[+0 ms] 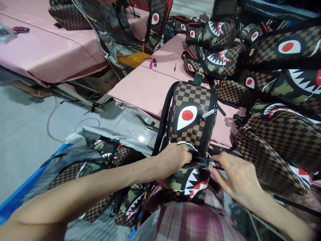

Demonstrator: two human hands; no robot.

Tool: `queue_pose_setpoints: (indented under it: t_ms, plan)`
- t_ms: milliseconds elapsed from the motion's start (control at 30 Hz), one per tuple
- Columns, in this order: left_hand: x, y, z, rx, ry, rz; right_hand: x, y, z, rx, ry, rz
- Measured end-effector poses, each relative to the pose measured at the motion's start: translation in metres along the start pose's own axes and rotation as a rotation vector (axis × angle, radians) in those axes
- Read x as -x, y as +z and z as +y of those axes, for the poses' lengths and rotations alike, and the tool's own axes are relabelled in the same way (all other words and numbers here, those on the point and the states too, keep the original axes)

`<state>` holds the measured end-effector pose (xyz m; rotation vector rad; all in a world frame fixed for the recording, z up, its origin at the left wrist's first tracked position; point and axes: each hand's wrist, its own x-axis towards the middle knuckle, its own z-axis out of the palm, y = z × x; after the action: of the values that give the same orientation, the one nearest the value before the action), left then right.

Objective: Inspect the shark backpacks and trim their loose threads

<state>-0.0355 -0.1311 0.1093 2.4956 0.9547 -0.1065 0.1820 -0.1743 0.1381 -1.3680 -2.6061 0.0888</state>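
A checkered backpack (192,97) with a red-and-white eye and a shark-teeth camouflage front leans upright between the pink table edge and my lap. My left hand (175,159) is closed at the opening of its front pocket (173,182), gripping the edge; the fingertips are partly hidden. My right hand (234,172) holds small black thread snips (204,162), their blades pointing left into the pocket opening, close to my left fingers. A white zipper pull (209,113) hangs on the backpack's right side.
Several similar backpacks (281,134) are piled on the right and at the back of the pink table (142,83). Pink-handled snips (152,63) lie on it. At lower left, a blue-edged bin (30,180) holds more backpacks. Another person (120,33) stands beyond.
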Motion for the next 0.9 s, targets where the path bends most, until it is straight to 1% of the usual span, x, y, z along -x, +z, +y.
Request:
queue_pose_setpoints:
  t_ms: [167, 333, 400, 467, 533, 600, 667, 733, 833, 900]
  plan:
    - [-0.002, 0.007, -0.003, 0.004, 0.034, 0.055, -0.001, 0.001, -0.001, -0.026, 0.020, -0.003]
    - [0.008, 0.024, -0.002, -0.067, -0.100, 0.141, -0.003, 0.001, 0.000, -0.053, 0.038, -0.023]
    - [0.012, 0.027, -0.001, -0.060, -0.149, 0.197, -0.004, -0.001, 0.001, -0.062, 0.043, -0.034]
    - [0.014, 0.024, 0.000, -0.028, -0.171, 0.216, -0.005, -0.003, 0.001, -0.076, 0.037, -0.041]
    - [0.013, 0.018, 0.001, 0.015, -0.162, 0.180, -0.008, -0.004, 0.001, -0.123, 0.016, -0.037]
    - [0.010, 0.011, 0.003, 0.057, -0.125, 0.135, -0.011, -0.002, -0.002, -0.195, -0.012, -0.037]
    - [0.007, 0.008, 0.004, 0.102, -0.116, 0.137, -0.014, 0.006, -0.004, -0.244, -0.065, -0.051]
    - [0.006, 0.008, 0.006, 0.154, -0.155, 0.175, -0.014, 0.018, -0.006, -0.238, -0.143, -0.040]
    - [0.011, 0.009, 0.008, 0.287, -0.218, 0.249, -0.008, 0.040, -0.005, -0.246, -0.258, 0.068]
    - [0.017, 0.005, 0.008, 0.449, -0.176, 0.301, -0.003, 0.053, -0.002, -0.263, -0.301, 0.158]
